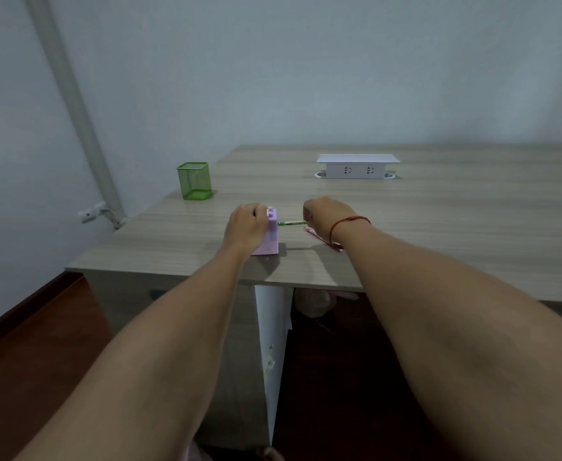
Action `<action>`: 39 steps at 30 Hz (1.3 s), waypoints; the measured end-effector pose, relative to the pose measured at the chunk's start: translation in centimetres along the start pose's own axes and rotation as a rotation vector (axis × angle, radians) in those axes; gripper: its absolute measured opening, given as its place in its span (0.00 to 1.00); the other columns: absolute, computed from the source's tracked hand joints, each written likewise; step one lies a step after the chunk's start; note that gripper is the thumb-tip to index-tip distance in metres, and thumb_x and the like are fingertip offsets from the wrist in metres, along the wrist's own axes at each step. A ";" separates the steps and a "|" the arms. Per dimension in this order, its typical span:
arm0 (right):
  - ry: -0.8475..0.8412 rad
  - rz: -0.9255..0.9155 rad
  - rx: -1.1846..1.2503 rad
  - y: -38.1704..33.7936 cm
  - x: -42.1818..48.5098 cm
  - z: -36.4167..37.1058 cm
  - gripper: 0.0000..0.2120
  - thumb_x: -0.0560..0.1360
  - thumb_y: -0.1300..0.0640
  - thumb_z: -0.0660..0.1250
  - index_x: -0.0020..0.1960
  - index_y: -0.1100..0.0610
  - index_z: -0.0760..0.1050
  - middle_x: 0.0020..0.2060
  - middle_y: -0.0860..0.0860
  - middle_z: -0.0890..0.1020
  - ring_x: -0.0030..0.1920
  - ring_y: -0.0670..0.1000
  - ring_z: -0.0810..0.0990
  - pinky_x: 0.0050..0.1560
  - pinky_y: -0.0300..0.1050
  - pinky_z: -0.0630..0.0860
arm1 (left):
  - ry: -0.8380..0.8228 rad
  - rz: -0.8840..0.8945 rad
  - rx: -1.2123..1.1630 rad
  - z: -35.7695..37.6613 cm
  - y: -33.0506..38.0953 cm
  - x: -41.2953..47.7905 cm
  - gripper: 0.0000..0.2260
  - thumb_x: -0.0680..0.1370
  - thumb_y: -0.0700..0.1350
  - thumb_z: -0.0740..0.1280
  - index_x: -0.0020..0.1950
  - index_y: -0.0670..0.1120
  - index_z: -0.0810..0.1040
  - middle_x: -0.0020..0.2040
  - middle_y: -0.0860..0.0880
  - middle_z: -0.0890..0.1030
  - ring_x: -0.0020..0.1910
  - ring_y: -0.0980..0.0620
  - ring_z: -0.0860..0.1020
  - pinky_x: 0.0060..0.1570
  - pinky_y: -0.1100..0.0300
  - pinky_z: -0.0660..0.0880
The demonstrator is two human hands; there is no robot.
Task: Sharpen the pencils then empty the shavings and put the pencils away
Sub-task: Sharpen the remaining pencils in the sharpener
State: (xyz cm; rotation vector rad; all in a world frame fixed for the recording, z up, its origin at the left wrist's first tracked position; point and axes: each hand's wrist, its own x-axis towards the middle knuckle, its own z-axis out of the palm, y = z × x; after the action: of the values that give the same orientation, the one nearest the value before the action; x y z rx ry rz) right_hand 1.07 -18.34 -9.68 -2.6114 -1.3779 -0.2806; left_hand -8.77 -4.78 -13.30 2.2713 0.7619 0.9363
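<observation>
A green pencil (292,223) is held level by the right hand (322,212), its tip pushed into a pink sharpener (269,236) gripped by the left hand (244,227) on the table (439,227). A pink pencil (322,239) lies beside; a green mesh holder (194,180) stands well apart.
</observation>
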 end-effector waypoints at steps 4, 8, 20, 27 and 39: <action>-0.033 0.016 0.039 -0.9 0.8 0.6 0.13 0.77 0.67 0.59 0.57 0.61 0.79 0.55 0.60 0.81 0.53 0.61 0.80 0.53 0.48 0.76 | 0.004 0.005 0.049 -0.1 -0.1 0.0 0.18 0.75 0.48 0.51 0.38 0.42 0.78 0.43 0.40 0.79 0.42 0.46 0.72 0.40 0.58 0.64; -0.070 -0.001 0.075 -0.8 1.3 0.8 0.11 0.78 0.62 0.62 0.56 0.58 0.81 0.55 0.59 0.82 0.54 0.60 0.80 0.54 0.47 0.75 | 0.017 0.015 0.182 -0.1 0.0 0.0 0.15 0.79 0.43 0.53 0.41 0.44 0.78 0.46 0.43 0.79 0.50 0.43 0.75 0.48 0.54 0.65; -0.011 -0.060 0.001 -3.2 1.0 0.9 0.11 0.80 0.64 0.59 0.56 0.62 0.79 0.55 0.60 0.81 0.55 0.60 0.80 0.52 0.48 0.74 | 0.085 0.044 0.352 0.2 0.5 -0.1 0.16 0.79 0.44 0.51 0.46 0.45 0.78 0.52 0.46 0.81 0.53 0.47 0.76 0.60 0.48 0.60; -0.094 -0.055 0.008 -4.1 1.5 0.3 0.13 0.81 0.60 0.57 0.60 0.64 0.77 0.58 0.61 0.80 0.52 0.59 0.78 0.52 0.47 0.72 | -0.068 0.073 0.328 -0.8 1.3 -0.3 0.15 0.80 0.44 0.50 0.50 0.45 0.77 0.58 0.44 0.79 0.53 0.48 0.74 0.52 0.54 0.57; -0.144 -0.231 -0.015 -7.0 1.8 -0.2 0.23 0.73 0.65 0.68 0.67 0.58 0.68 0.65 0.59 0.72 0.64 0.60 0.73 0.62 0.50 0.72 | -0.277 -0.055 0.214 -5.0 -3.9 -2.4 0.10 0.76 0.37 0.63 0.54 0.39 0.81 0.53 0.40 0.83 0.53 0.44 0.79 0.54 0.56 0.74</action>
State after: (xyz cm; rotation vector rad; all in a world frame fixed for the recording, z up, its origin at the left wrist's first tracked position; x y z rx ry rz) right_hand -3.73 -13.07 -8.55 -2.5271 -1.7356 -0.1356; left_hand -15.08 -2.41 -13.98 2.4821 0.8278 0.5189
